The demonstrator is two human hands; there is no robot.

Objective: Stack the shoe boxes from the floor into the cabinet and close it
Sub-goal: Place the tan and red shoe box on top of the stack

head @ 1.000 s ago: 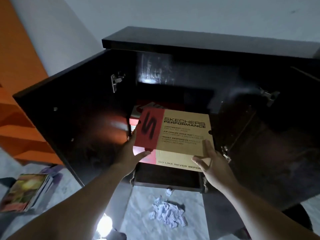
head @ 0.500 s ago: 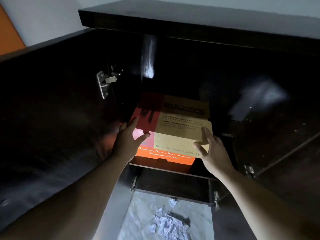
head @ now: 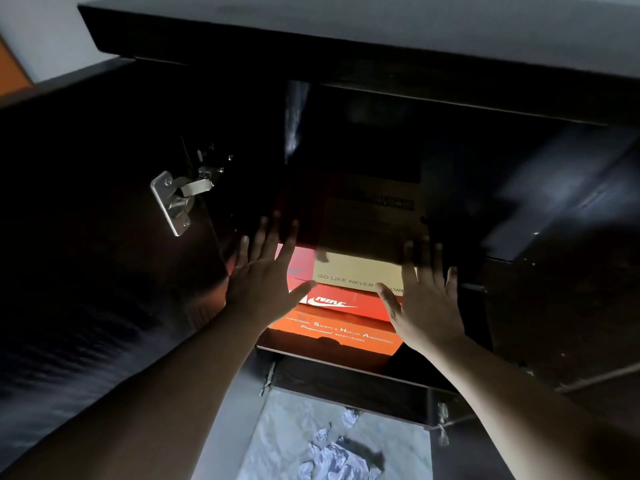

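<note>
Floor: crumpled paper (head: 341,455) lies near, below the cabinet (head: 346,57).
Left hand (head: 265,284): fingers spread, holding nothing, at top box's left near corner.
Right hand (head: 427,299): fingers spread, holding nothing, at right near corner.
Stack: tan-and-red box (head: 356,237) on Nike box (head: 343,301) on orange box (head: 332,332), inside cabinet.
Left door (head: 86,202): open, hinge (head: 178,199) visible.

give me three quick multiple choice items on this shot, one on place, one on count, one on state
1. Where does the Skechers box sit?
A on the Nike box
B on the floor
C atop the cabinet

2. How many shoe boxes are stacked?
A one
B three
C five

3. How are the hands?
A fists
B gripping a hinge
C open, fingers straight

A: it lies directly over the Nike box.
B: the orange safety shoes box lies under the other two.
C: left hand and right hand show straight, spread fingers.
</note>
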